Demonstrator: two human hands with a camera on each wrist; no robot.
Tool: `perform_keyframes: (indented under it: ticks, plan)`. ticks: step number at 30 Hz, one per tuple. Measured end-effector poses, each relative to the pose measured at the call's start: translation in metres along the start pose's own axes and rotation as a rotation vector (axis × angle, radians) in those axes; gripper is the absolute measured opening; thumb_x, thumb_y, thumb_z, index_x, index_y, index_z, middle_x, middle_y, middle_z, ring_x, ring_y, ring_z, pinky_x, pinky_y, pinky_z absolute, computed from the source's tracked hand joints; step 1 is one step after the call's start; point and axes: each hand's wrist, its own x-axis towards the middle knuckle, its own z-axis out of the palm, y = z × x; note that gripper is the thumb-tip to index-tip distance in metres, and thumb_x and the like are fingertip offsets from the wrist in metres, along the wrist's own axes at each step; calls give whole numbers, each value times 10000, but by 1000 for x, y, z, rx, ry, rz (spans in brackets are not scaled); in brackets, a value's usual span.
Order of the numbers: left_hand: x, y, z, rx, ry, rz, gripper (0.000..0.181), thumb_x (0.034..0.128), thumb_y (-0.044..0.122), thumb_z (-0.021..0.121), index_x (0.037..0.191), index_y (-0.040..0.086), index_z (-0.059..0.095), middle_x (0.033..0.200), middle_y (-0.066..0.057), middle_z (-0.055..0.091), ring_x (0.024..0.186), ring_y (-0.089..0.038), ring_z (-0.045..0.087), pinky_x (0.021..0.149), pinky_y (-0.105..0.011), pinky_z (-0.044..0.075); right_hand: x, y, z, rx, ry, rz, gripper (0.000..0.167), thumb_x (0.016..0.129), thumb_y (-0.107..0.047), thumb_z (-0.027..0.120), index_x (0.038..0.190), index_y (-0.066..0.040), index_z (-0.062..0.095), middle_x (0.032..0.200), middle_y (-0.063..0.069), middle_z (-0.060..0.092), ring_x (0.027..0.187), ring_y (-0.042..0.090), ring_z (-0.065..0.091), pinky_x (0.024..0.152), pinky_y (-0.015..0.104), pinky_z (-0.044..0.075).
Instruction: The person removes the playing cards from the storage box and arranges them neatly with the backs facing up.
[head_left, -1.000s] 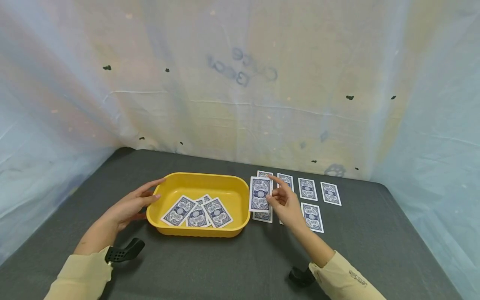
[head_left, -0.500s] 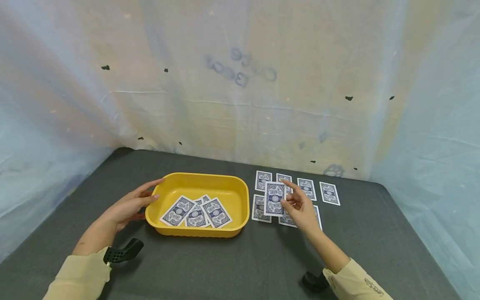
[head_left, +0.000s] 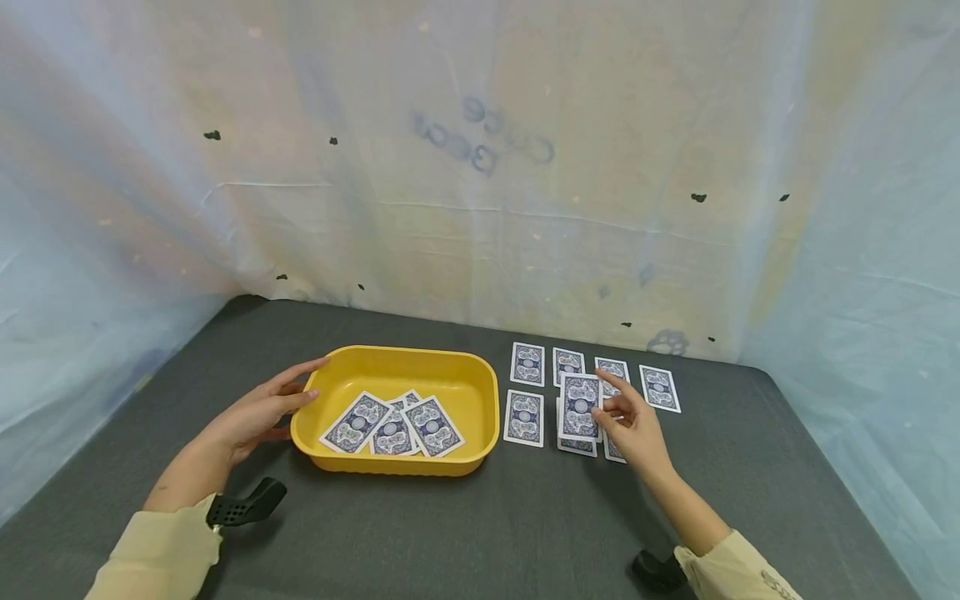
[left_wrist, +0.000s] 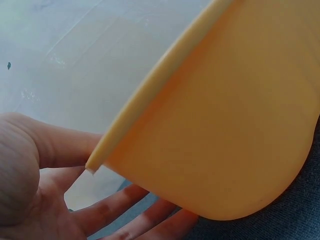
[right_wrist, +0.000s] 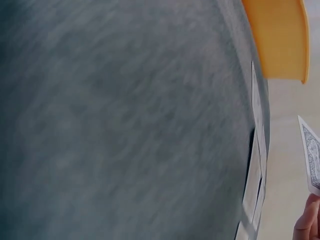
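My right hand [head_left: 632, 425] pinches a blue-and-white playing card [head_left: 581, 407] by its right edge, back side showing, above other cards. In the right wrist view, part of that card [right_wrist: 313, 157] and my fingertips [right_wrist: 309, 220] show at the right edge. My left hand [head_left: 258, 410] holds the left end of a yellow tray [head_left: 408, 468]; in the left wrist view the thumb lies at the rim [left_wrist: 155, 80] and the fingers against the outer wall. Several cards [head_left: 360, 422] lie overlapping inside the tray, backs up.
Right of the tray, cards lie back up in two rows. The back row runs from a left card [head_left: 528, 364] to a right card [head_left: 660, 388]. A near-row card [head_left: 523, 418] lies uncovered; others there are partly hidden. Pale sheeting [head_left: 480, 250] hangs behind the dark table [head_left: 420, 533].
My right hand has carried the card rightward from beside the tray, over the laid-out cards. The left hand and tray have stayed in place.
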Motion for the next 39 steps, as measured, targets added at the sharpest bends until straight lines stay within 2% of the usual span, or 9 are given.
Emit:
perform_keyframes:
  ticks: [6, 14, 19, 26, 32, 39]
  plan:
    - [0, 0, 0, 3, 3, 1, 685, 996, 343, 501, 1554, 239, 117, 1563, -267, 100, 1338, -455, 308, 1005, -628, 386, -6, 5, -14, -47, -53, 9, 521, 858, 28, 646, 1355, 6, 493, 803, 129, 630, 653, 41, 526, 569, 210, 449]
    - [-1, 0, -1, 0, -5, 1, 695, 992, 352, 506, 1554, 231, 115, 1562, -269, 96, 1343, -464, 290, 1012, -639, 370, -10, 9, -31, -97, -101, 165, 555, 885, -13, 628, 1407, -33, 442, 848, 115, 612, 669, 50, 549, 598, 233, 480]
    - [-1, 0, -1, -2, -4, 0, 693, 992, 350, 507, 1554, 232, 117, 1564, -268, 93, 1341, -463, 293, 1013, -634, 374, -9, 16, -45, -128, -111, 233, 574, 904, -44, 621, 1435, -41, 403, 879, 110, 631, 678, 55, 549, 626, 251, 496]
    - [-1, 0, 0, -2, -2, -5, 687, 994, 340, 503, 1553, 232, 119, 1563, -269, 98, 1338, -463, 302, 1015, -621, 382, -6, 29, -66, -184, -105, 335, 594, 928, -90, 600, 1469, -64, 355, 872, 31, 606, 668, 71, 526, 628, 247, 421]
    - [0, 0, 0, 1, 2, -8, 689, 995, 341, 503, 1554, 236, 114, 1564, -269, 92, 1339, -463, 301, 1014, -625, 380, -7, 39, -82, -243, -101, 373, 616, 930, -125, 599, 1481, -61, 331, 828, -28, 586, 665, 59, 514, 628, 236, 393]
    - [1, -1, 0, 3, 7, -11, 686, 997, 337, 502, 1554, 240, 114, 1566, -266, 92, 1337, -460, 306, 1013, -629, 378, -11, 49, -95, -247, -109, 397, 619, 925, -122, 595, 1474, -36, 322, 837, -32, 588, 662, 42, 518, 619, 229, 446]
